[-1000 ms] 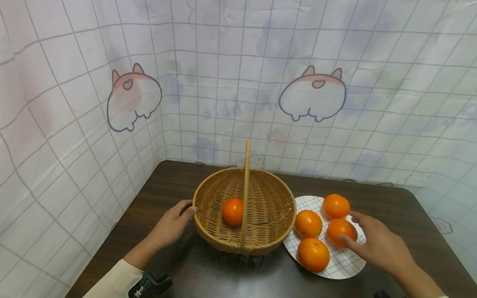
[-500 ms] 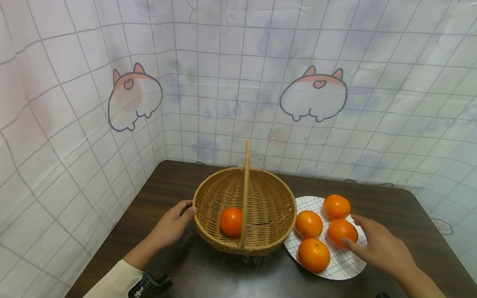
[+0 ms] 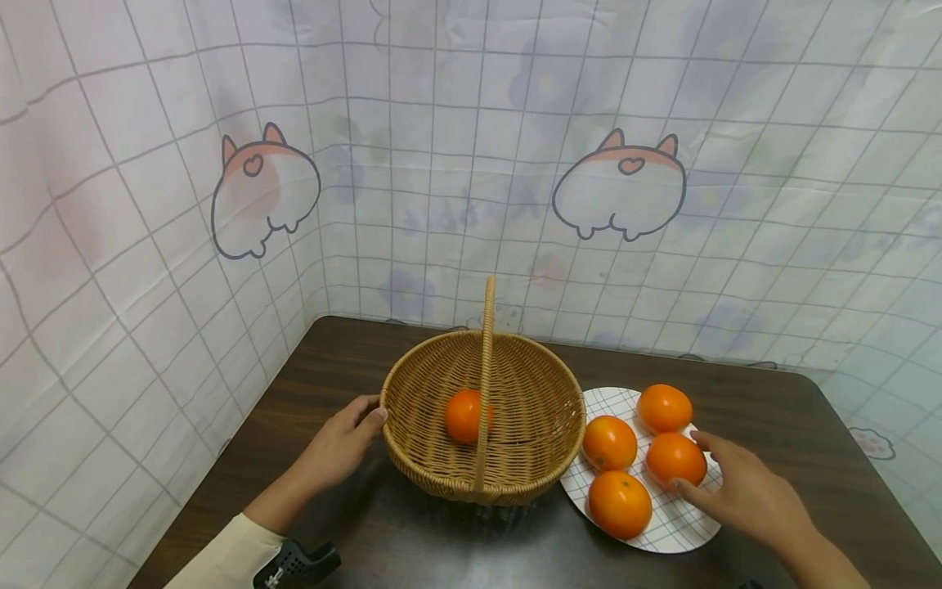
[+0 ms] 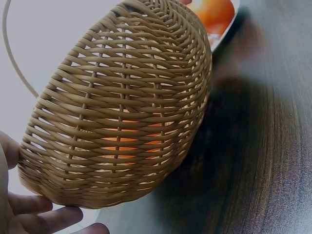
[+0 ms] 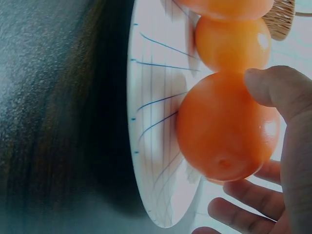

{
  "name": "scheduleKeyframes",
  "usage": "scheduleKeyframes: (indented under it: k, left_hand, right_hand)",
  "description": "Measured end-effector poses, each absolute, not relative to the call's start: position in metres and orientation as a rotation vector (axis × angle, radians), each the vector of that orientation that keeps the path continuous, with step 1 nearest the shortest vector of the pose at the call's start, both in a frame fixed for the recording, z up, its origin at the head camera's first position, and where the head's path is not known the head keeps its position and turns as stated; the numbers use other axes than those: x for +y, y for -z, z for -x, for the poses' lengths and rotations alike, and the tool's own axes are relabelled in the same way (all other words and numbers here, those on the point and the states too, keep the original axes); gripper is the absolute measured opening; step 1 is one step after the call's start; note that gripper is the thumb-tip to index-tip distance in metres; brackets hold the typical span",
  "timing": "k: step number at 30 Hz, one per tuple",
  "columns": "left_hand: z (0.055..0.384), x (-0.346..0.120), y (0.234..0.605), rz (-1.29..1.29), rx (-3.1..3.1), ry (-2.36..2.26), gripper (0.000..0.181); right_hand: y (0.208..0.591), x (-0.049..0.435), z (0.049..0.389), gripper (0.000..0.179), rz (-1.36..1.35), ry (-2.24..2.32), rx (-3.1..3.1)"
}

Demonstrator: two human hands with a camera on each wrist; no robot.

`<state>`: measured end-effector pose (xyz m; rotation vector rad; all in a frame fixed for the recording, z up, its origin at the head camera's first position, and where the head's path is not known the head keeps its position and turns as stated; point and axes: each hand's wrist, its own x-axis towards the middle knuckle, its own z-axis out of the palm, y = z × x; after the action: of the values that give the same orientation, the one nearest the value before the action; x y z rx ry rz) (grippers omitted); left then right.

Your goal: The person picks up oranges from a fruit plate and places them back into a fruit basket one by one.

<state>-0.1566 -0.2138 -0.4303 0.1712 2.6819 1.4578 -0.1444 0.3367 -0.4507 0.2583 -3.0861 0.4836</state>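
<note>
Though half-spread, right hand [image 3: 754, 495] around nearest orange [image 3: 673, 458]; left hand [image 3: 338, 446] on basket [image 3: 533, 409].

Left forearm [image 3: 283, 501]: one, extended forward. Left hand [image 3: 340, 442]: one, thumb opposed to fingers [image 4: 56, 219], gripping. Right forearm [image 3: 820, 558]: one, angled inward. Right hand [image 3: 754, 492]: one, thumb and fingers spread apart.

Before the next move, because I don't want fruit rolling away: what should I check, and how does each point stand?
1. Left hand at the basket: ok, it touches the rim.
2. Right hand holding the nearest fruit: cannot tell; thumb and fingers are spread about it, firm contact unclear.
3. Room in the basket: ok, one fruit inside.
4. That fruit settled: not ok, it has shifted within the last second.
5. Handle leaving an opening: ok, it stands up with open space on the plate's side.
</note>
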Motion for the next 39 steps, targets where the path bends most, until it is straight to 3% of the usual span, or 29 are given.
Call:
scheduleKeyframes:
  k: [26, 39]
  left_hand:
    - [0.156, -0.214, 0.43, -0.154, 2.677, -1.453, 0.057]
    - [0.156, -0.212, 0.428, -0.145, 2.669, -1.457, 0.054]
  right_hand:
    - [0.458, 0.334, 0.144, 0.102, -0.234, -0.512, -3.076]
    - [0.442, 0.331, 0.144, 0.092, -0.268, -0.508, -3.007]
